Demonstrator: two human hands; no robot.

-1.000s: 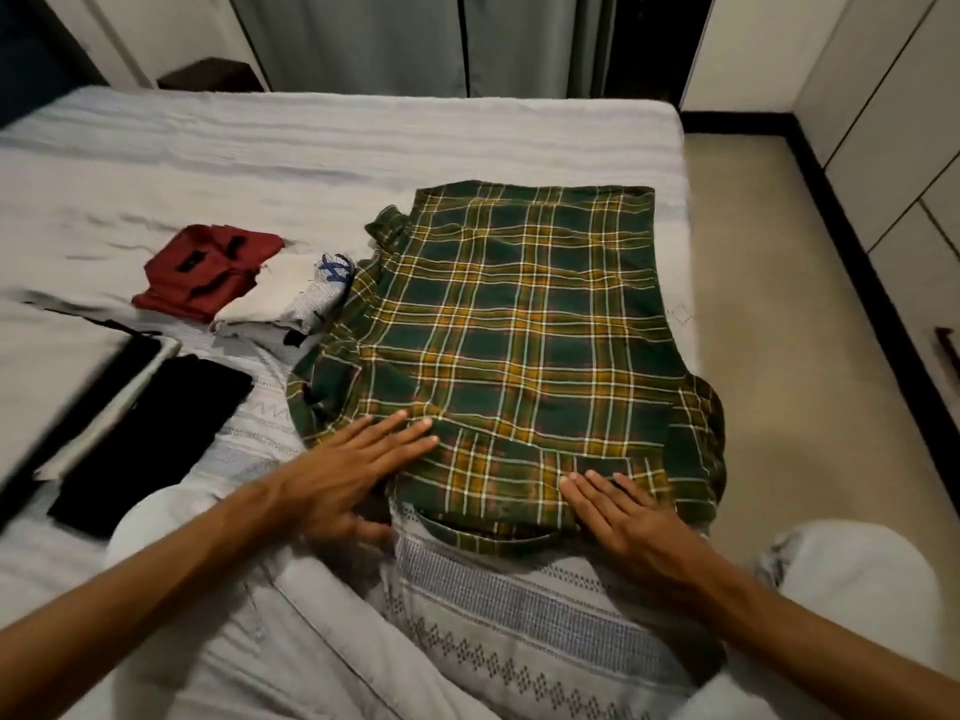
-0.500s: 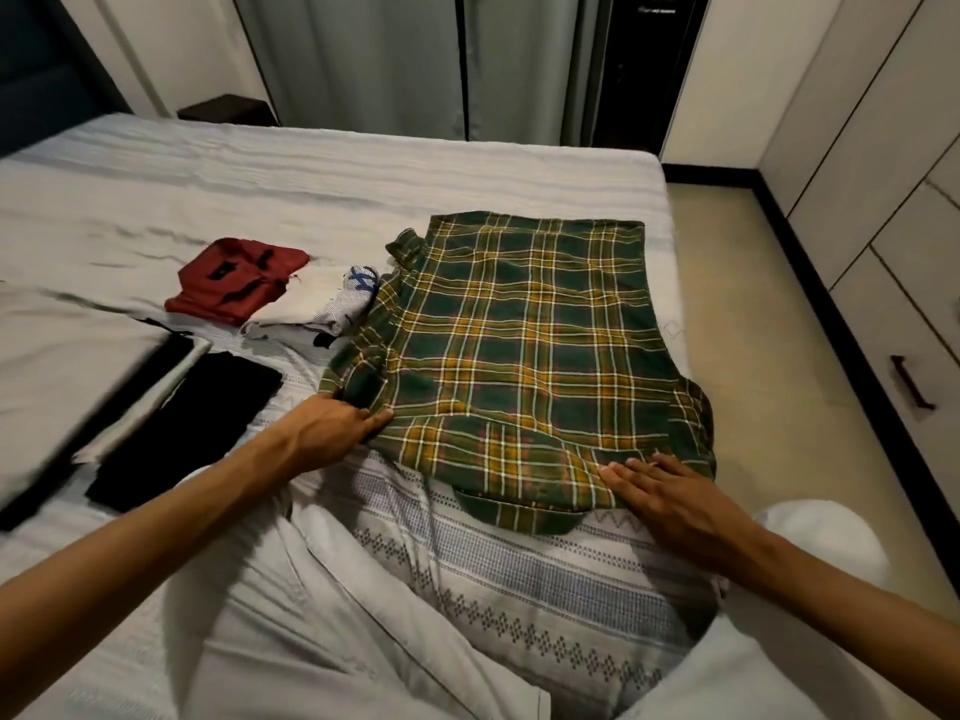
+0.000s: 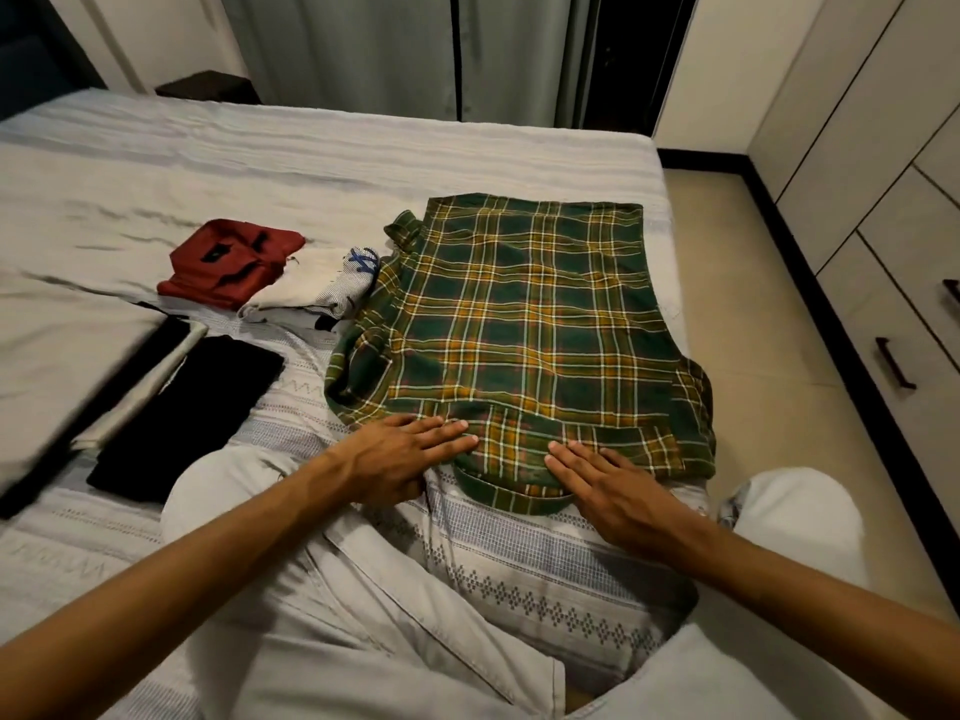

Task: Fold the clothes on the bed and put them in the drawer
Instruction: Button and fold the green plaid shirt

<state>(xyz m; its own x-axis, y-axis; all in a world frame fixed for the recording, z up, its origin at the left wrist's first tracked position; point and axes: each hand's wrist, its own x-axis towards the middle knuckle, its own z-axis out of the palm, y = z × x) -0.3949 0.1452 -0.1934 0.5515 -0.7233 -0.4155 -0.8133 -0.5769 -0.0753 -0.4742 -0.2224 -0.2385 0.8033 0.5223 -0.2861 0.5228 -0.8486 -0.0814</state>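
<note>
A green and yellow plaid shirt point(image 3: 524, 324) lies spread on the bed point(image 3: 260, 163), its sleeves tucked under and its collar towards me. My left hand point(image 3: 400, 454) lies flat with straight fingers on the shirt's near left edge. My right hand point(image 3: 602, 480) presses flat on the collar at the near right. To the left sit a folded red garment point(image 3: 228, 259), a folded white garment point(image 3: 317, 291) with blue print, and a folded black garment point(image 3: 192, 413).
A patterned grey-white cloth point(image 3: 519, 553) lies under the shirt's near edge, across my lap. The bed's right edge drops to a beige floor point(image 3: 769, 356). Drawers with dark handles point(image 3: 893, 368) line the right wall. Curtains point(image 3: 363, 49) hang behind the bed.
My left hand, which gripped the shirt's left edge half a second ago, now lies flat on the near hem. The right hand slid left onto the collar.
</note>
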